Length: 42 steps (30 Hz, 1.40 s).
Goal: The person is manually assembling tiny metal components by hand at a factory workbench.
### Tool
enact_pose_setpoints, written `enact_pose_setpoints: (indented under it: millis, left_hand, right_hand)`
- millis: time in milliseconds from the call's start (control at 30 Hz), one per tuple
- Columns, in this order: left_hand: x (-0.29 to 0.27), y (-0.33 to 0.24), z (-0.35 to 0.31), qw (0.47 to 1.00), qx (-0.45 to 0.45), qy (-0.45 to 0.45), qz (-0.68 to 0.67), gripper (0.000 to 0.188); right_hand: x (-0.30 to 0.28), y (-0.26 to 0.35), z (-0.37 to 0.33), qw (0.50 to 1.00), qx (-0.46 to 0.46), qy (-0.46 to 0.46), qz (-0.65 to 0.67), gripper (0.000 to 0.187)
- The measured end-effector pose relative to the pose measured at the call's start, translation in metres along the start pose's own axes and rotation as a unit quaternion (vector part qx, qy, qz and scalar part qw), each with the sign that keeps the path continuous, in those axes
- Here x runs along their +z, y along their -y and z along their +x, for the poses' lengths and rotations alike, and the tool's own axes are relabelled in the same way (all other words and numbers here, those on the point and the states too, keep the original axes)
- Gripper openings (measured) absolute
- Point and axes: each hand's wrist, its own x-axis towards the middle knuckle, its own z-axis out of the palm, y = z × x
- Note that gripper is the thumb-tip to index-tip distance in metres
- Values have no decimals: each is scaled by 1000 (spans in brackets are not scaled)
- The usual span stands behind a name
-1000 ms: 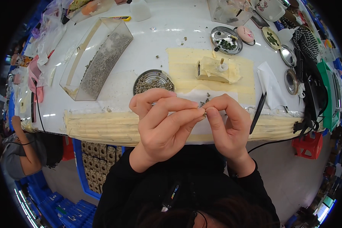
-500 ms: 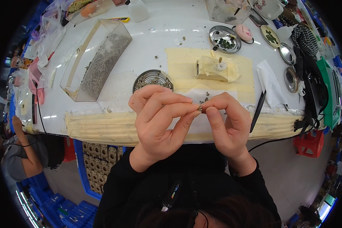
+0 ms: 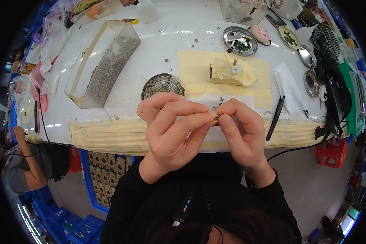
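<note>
The fingertips of my left hand [image 3: 171, 136] and my right hand [image 3: 245, 136] meet above the table's front edge. Pinched between them is a tiny metallic part [image 3: 217, 118], mostly covered by the fingers, so its exact kind cannot be made out. Both thumbs and index fingers are closed on it. Just beyond, a few similar small bits [image 3: 221, 99] lie on white paper [image 3: 207, 100]. Behind my left hand stands a round metal dish [image 3: 177, 83] of many small grey-brown pieces, partly hidden by my fingers.
A tape-covered block [image 3: 223, 75] with a small white cup sits beyond my hands. At left is a clear bin [image 3: 79, 79] of grey pieces. A black slender tool [image 3: 275, 120] and white tissue [image 3: 288, 87] lie right. Another person's arm [image 3: 33, 175] shows far left.
My left fingertips have shifted slightly right, and the fingers of both hands now cover more of the tiny part. The things on the table stay where they were.
</note>
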Motion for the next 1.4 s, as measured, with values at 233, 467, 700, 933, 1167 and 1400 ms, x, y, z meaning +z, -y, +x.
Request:
enact_pose_setpoints:
  millis: [233, 467, 700, 933, 1167, 1400]
  left_hand:
    - [0, 0, -1, 1000, -1, -1, 13, 20]
    - [0, 2, -2, 1000, -12, -4, 6, 18]
    - [0, 2, -2, 1000, -9, -3, -3, 18]
    - [1, 2, -1, 1000, -15, -4, 5, 18]
    - [4, -3, 0, 987, -45, 99, 122, 15]
    - [-4, -2, 4, 983, -74, 144, 92, 13]
  right_hand:
    - [0, 2, 0, 999, -5, -21, -35, 6]
    - [3, 2, 0, 992, -45, -57, -101, 3]
    - [4, 1, 0, 990, -63, -60, -116, 2]
    - [2, -1, -3, 987, -60, -107, -107, 7]
    - [-11, 2, -4, 979, -61, -175, -86, 12]
    - [-12, 2, -5, 980, -58, -175, -76, 11]
